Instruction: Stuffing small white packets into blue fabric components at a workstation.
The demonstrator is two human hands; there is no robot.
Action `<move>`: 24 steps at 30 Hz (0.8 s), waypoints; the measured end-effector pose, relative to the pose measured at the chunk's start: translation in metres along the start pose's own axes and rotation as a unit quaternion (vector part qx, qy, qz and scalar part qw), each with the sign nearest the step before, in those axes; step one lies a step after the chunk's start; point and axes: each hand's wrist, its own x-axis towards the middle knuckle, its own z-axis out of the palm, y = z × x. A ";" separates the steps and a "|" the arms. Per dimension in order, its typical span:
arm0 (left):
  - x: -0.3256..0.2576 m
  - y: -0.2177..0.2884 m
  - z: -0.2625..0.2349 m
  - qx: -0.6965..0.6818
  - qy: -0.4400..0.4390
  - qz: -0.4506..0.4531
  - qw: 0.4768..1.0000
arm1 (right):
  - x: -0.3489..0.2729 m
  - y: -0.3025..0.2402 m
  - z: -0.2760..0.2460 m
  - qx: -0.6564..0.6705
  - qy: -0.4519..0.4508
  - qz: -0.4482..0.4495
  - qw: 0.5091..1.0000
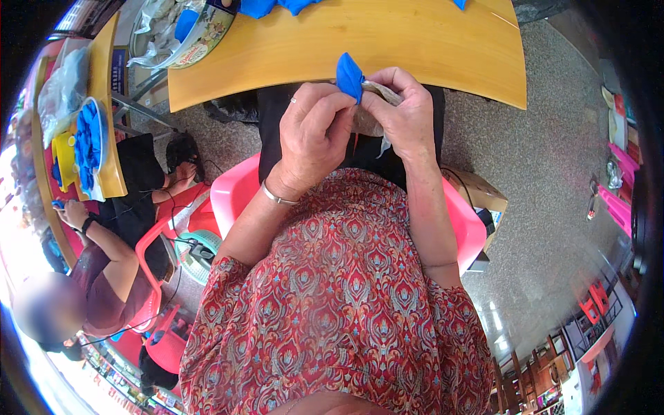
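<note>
My left hand (pixel 315 131) and my right hand (pixel 401 111) meet just below the near edge of a yellow wooden table (pixel 415 41). Between their fingertips they pinch a small blue piece (pixel 349 76) together with a thin pale wrapper or bag (pixel 380 93) that hangs down behind my right hand. A silver bangle (pixel 277 196) sits on my left wrist. More blue pieces (pixel 270 7) lie at the table's far edge.
I sit on a pink plastic chair (pixel 232 190). A round tin tray (pixel 197 31) with clear bags rests on the table's left corner. To the left another person (pixel 104 277) sits at a second table holding a plate of blue pieces (pixel 88 142). A cardboard box (pixel 481 194) stands at my right.
</note>
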 end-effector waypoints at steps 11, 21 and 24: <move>-0.001 0.009 -0.003 -0.066 -0.002 -0.093 0.993 | -0.007 -0.008 0.002 -0.050 0.026 -0.133 0.990; -0.003 0.008 -0.010 -0.220 0.050 -0.177 0.958 | -0.011 -0.020 -0.016 0.129 -0.208 -0.114 0.963; -0.003 0.008 -0.013 -0.233 0.054 -0.165 0.957 | -0.014 -0.028 -0.014 0.114 -0.210 -0.124 0.963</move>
